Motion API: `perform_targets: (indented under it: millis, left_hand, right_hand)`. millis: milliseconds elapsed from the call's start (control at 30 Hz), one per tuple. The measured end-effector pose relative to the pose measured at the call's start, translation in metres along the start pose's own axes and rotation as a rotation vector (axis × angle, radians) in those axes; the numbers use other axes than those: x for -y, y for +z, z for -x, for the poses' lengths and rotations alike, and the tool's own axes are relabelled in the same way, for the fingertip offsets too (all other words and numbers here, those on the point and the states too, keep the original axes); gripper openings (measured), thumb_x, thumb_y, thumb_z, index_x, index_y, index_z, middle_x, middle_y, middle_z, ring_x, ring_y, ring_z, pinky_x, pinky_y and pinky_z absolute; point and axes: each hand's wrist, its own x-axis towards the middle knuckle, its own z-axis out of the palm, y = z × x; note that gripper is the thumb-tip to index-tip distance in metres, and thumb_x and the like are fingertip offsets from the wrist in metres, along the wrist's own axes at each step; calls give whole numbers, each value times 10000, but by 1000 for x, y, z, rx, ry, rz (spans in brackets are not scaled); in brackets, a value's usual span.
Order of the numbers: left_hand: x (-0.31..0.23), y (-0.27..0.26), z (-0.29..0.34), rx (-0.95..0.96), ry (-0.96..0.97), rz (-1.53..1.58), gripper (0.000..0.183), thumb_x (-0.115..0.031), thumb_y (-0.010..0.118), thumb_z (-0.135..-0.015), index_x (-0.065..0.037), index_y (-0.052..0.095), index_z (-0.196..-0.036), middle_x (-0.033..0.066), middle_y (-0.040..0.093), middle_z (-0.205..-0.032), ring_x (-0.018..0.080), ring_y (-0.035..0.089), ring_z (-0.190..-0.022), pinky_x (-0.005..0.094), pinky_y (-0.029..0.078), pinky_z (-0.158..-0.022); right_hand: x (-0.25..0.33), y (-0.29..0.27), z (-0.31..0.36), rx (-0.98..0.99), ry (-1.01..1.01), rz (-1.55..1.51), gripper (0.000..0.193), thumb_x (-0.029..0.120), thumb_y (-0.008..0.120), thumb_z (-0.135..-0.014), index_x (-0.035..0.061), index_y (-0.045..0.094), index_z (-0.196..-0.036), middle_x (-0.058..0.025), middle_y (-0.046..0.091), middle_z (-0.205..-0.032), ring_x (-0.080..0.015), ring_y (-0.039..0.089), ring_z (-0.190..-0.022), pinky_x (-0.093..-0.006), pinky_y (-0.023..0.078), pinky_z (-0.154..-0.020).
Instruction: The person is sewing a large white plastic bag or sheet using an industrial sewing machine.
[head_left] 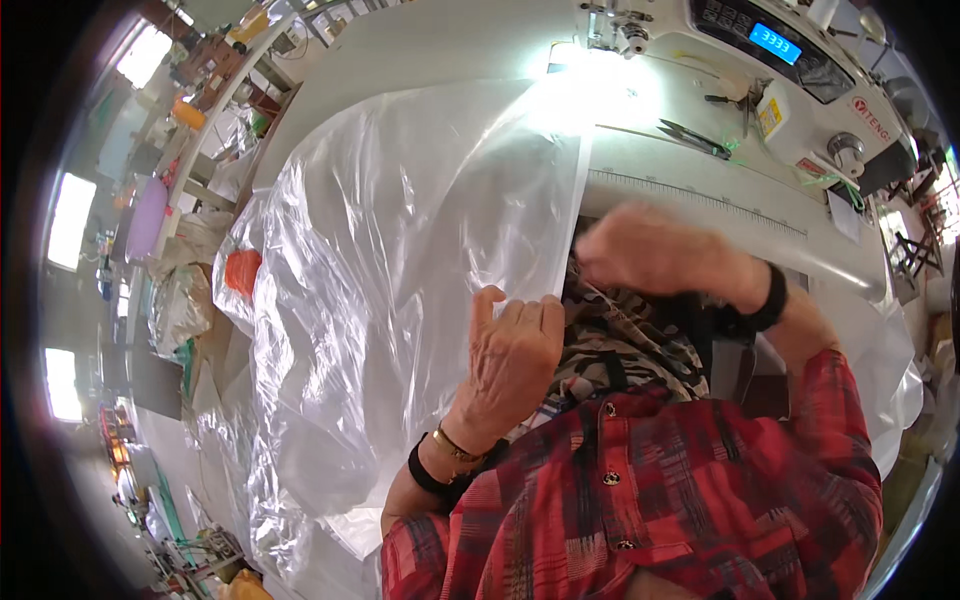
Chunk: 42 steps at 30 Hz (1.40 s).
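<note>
Clear plastic sheet at left hand

Left fingers curled, touching the sheet at its straight right edge; thumb hidden, pinch cannot be confirmed. Right hand blurred; finger state cannot be told. Sheet glossy, wrinkled at left, extending from the left fingers across the bench toward the sewing machine.

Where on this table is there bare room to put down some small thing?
Widest: the tabletop beyond the clear plastic sheet, left of the bright glare. A narrow strip lies between the ruler and the dark snips. Crowded: beside the sewing machine, with snips and a white container.
</note>
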Motion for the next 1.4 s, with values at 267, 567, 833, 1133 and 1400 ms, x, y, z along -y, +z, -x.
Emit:
perform_targets:
  millis: [267, 567, 833, 1133, 1400]
  left_hand:
    - [-3, 5, -3, -89, -53, 70, 184, -39, 592, -761, -20, 608, -943, 85, 573, -776, 238, 616, -750, 377, 436, -779]
    - [-6, 16, 14, -113, -206, 462, 378, 9, 550, -871, 45, 554, -1247, 158, 582, -842, 345, 587, -692, 399, 463, -611]
    - [-6, 43, 0, -8, -241, 636, 315, -26, 599, -861, -1, 597, -1175, 161, 599, -853, 353, 600, -718, 405, 471, -623]
    - [9, 65, -23, -89, -108, 474, 251, 8, 598, -789, -10, 629, -1037, 156, 624, -831, 364, 615, -730, 424, 491, -648]
    - [29, 54, -83, -119, -59, 348, 193, -66, 567, -854, -23, 616, -1036, 162, 619, -837, 356, 614, -766, 440, 471, -649]
  right_hand:
    - [-92, -28, -39, -509, -24, 293, 184, 30, 520, -823, 42, 604, -987, -83, 601, -951, -272, 637, -833, -392, 515, -738]
    - [-101, -19, -46, -662, 67, 190, 156, 116, 537, -846, 49, 603, -970, -67, 619, -964, -264, 631, -820, -383, 496, -791]
    - [-113, -11, -49, -905, 191, 265, 227, 187, 572, -830, 30, 594, -993, -116, 613, -978, -289, 589, -964, -415, 456, -861]
    - [-103, -11, -46, -804, 353, 414, 198, 234, 587, -853, 41, 629, -851, -113, 631, -869, -263, 634, -849, -412, 487, -792]
    - [-102, -10, -44, -742, 343, 401, 240, 248, 558, -889, 29, 637, -833, -134, 629, -733, -287, 626, -813, -435, 456, -787]
